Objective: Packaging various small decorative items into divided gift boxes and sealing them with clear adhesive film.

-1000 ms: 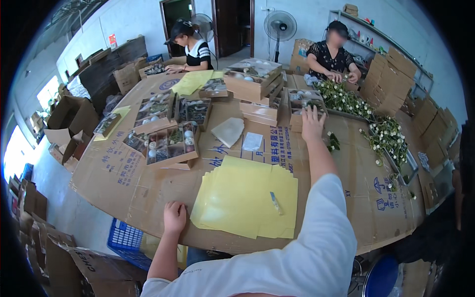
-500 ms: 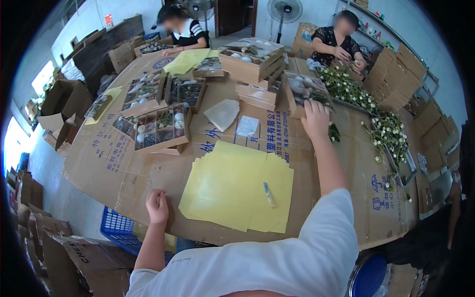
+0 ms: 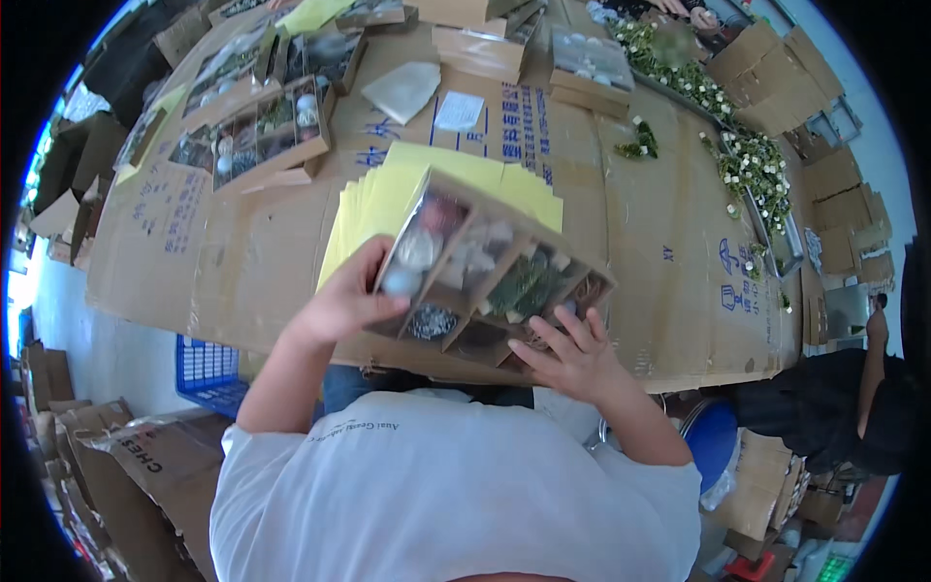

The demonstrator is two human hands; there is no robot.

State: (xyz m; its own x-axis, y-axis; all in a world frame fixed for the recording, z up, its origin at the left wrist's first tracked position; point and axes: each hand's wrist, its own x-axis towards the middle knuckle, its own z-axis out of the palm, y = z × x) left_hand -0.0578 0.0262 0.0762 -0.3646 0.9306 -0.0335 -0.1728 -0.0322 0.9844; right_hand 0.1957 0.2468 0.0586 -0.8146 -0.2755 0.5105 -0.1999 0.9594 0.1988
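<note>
A shallow cardboard box (image 3: 525, 222) with divided compartments and what looks like a clear cover is tilted in front of my body, above the near part of the table. Inside show pale and reddish balls, white pieces and green leafy sprigs. My left hand (image 3: 341, 299) grips its left end, thumb along the near side. Over the near right corner, my right hand (image 3: 580, 361) touches the box with fingers spread. Beneath and behind the box lies a stack of yellow sheets (image 3: 373, 209), partly covered by it.
Similar compartment boxes (image 3: 310, 145) stand at the far left, with more stacked boxes (image 3: 475, 56) at the back. White-flowered greenery (image 3: 756, 175) fills trays on the right; a loose sprig (image 3: 640, 141) lies nearer. A blue crate (image 3: 208, 369) sits below the table's left edge. Someone's hands show at the far right.
My right hand has come back from the far box stack, and a box is now before me with my left hand gripping it. The view has tilted down toward my body.
</note>
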